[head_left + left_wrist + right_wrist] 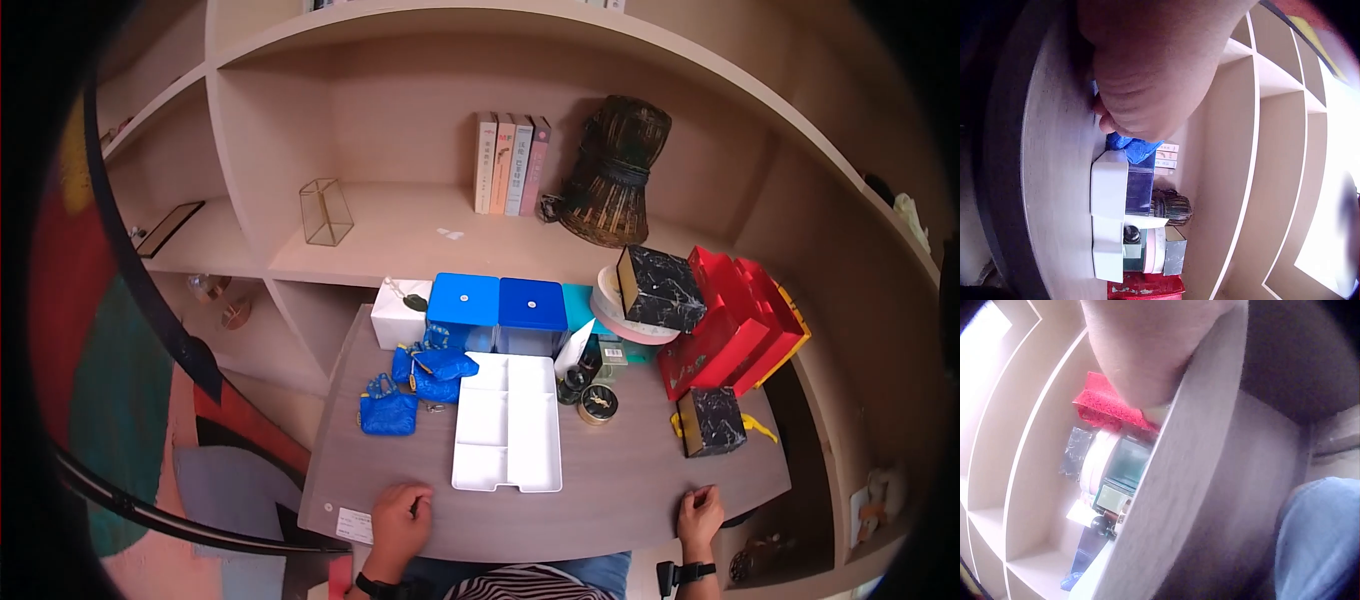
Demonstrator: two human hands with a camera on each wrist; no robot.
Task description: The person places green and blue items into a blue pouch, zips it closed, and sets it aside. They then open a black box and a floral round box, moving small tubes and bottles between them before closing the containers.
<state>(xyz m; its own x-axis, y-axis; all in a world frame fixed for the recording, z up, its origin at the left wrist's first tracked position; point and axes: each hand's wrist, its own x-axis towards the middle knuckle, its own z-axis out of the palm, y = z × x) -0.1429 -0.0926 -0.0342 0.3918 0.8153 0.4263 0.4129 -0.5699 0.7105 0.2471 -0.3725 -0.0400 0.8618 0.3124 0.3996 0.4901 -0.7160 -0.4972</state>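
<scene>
My left hand (402,520) rests on the near left of the table, fingers curled in, holding nothing. At the near right edge rests my right hand (702,516), also curled with nothing in it. Between and beyond them lies a white divided tray (533,430) with bare compartments. Left of the tray are several small blue bags (388,414) with blue handles, some piled against its far left corner. In the left wrist view the back of the left hand (1147,81) hides part of these bags. The right wrist view shows the right hand (1141,356) over the table's edge.
Behind the tray stand two blue-lidded boxes (464,298) and a white box (401,318). To its right are a round black compact (598,403), a white tube (574,350), black marbled boxes (712,421) and red paper bags (712,325). Shelves with books (513,165) rise behind.
</scene>
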